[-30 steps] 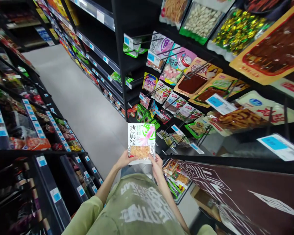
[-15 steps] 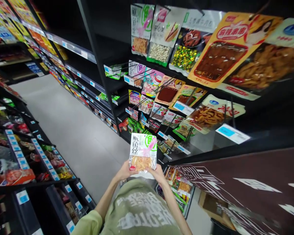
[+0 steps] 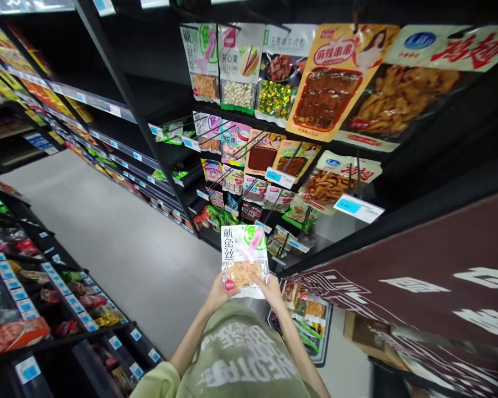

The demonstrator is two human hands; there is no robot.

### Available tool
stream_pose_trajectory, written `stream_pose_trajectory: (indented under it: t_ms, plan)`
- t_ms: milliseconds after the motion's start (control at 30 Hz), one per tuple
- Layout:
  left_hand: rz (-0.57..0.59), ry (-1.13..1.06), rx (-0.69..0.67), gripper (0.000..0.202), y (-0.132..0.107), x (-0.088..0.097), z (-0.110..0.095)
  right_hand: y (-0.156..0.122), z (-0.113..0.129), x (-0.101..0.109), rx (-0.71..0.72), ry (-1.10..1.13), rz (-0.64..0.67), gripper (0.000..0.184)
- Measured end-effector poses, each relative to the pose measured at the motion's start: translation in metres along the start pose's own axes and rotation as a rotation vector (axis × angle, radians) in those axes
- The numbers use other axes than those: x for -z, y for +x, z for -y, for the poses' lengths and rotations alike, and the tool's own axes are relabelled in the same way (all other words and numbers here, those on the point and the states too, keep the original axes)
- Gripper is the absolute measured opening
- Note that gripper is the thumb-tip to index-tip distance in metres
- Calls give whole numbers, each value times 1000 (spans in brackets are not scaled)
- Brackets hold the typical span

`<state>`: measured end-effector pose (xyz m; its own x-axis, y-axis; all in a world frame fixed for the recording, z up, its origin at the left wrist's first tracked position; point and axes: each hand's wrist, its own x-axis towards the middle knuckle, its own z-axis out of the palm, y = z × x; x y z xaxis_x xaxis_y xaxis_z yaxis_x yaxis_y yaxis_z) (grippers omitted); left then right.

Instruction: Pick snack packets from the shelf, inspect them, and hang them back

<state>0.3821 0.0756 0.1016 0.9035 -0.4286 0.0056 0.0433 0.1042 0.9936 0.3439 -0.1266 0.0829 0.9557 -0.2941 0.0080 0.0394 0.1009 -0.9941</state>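
Both hands hold a bag of dried squid shreds (image 3: 244, 251) upright in front of my body. It is white at the top, with black characters and a pink squid, and a clear window below shows the shreds. My left hand (image 3: 219, 292) grips the lower left edge. My right hand (image 3: 270, 288) pinches the lower right corner, its thumb on the front; the fingers behind the bag are hidden. A matching squid bag (image 3: 201, 63) hangs on the top row of the rack, beside a pistachio bag (image 3: 239, 69).
Several snack bags hang on hooks with price tags (image 3: 359, 208) to the right. A crate of bags (image 3: 307, 320) stands on the floor near my right forearm, with a cardboard box (image 3: 365, 337) beyond. Slanted shelves (image 3: 45, 287) line the left, and the grey aisle floor (image 3: 120, 221) lies between.
My view has turned, so the rack has shifted left and its right side shows more. Both hands keep the bag at nearly the same place before me.
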Motion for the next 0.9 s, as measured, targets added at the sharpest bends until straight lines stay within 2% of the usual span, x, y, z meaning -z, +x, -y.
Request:
stream_pose_trajectory:
  t_ms: [133,200,300,400,500,567,600,667,733,800,833,900]
  plan:
    - [-181,280,-73,99,6,-7,8,-1,5,1,63,-74,-90,48]
    - [-157,443,-184,105,7,-8,12,-3,8,-2,84,-86,-82,42]
    - [-40,684,-314,115,3,-10,13,-7,13,-7,84,-17,-32,38]
    - [-106,784,-344,106,-1,-14,9,-12,24,-7,77,42,151,40]
    - [-196,590,-340,77,-3,-14,7,-16,41,-8,171,9,420,40]
    - [-236,429,-286,53,-2,-13,7,-16,49,-12,253,-7,511,38]
    - [-269,365,-245,45,-1,-12,8,-15,50,-14,265,-6,508,37]
    - [-348,216,-147,45,1,-12,9,-11,46,-20,209,-10,395,39]
    - [-376,-29,-42,64,2,-13,11,-7,37,-22,97,-1,193,42]
    - [-330,-263,54,83,0,-15,14,-4,29,-22,-3,81,48,46]
    - [-282,-314,98,88,-2,-15,16,-4,26,-21,-26,152,28,49]
    - [-181,-271,165,88,-8,-16,20,-6,25,-20,-24,322,47,52]
